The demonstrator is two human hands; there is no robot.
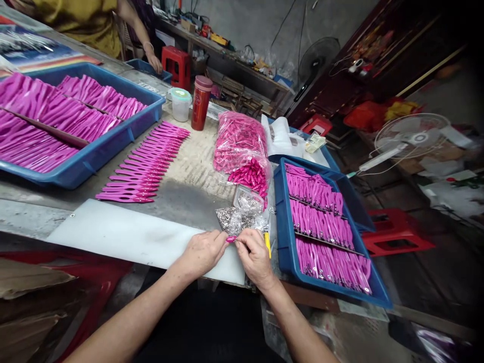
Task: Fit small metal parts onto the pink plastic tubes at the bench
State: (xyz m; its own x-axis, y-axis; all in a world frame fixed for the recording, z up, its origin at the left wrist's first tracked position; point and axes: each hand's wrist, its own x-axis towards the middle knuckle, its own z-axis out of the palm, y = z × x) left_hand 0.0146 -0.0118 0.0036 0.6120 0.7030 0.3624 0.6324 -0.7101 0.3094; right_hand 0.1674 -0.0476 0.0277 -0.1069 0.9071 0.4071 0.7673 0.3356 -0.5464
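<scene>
1. Our left hand (202,253) pinches a pink piece (231,239) above the white board (143,237); slackening could drop it.
2. Our right hand (257,256) is at its end, hold unclear; bumping nearby metal bits (224,217) could scatter them.

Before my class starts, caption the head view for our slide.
Two bare hands meet at a small glossy magenta piece near a white rectangular board and a blue plastic tray.
</scene>
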